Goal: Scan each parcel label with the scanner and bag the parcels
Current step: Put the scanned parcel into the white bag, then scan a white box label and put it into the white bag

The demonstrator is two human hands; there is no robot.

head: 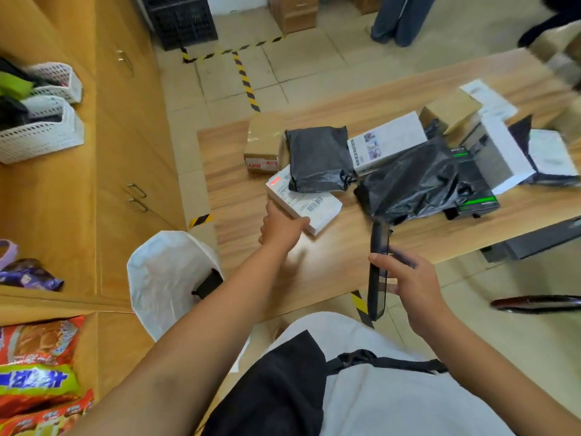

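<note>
We take the white parcel [316, 212] as our landmark: a flat white box lying on the wooden table [330, 265], its top covered by a shipping label with two barcodes and fine print, and a red glow at the label's far left corner.

Our left hand [279, 229] is at the parcel's near left corner, thumb against the side and fingers stretched along the near edge. Blur keeps us from telling whether they grip it.

A parcel wrapped in black plastic [317, 158] overlaps the white parcel's far edge, and a taped brown carton [262, 146] sits beyond it to the left.

To the right of the white parcel and nearer us, our right hand [408, 281] pinches a thin black bag [377, 278] between thumb and fingers, and it hangs edge-on. A crumpled black bag heap [418, 180] lies to the parcel's right.
</note>
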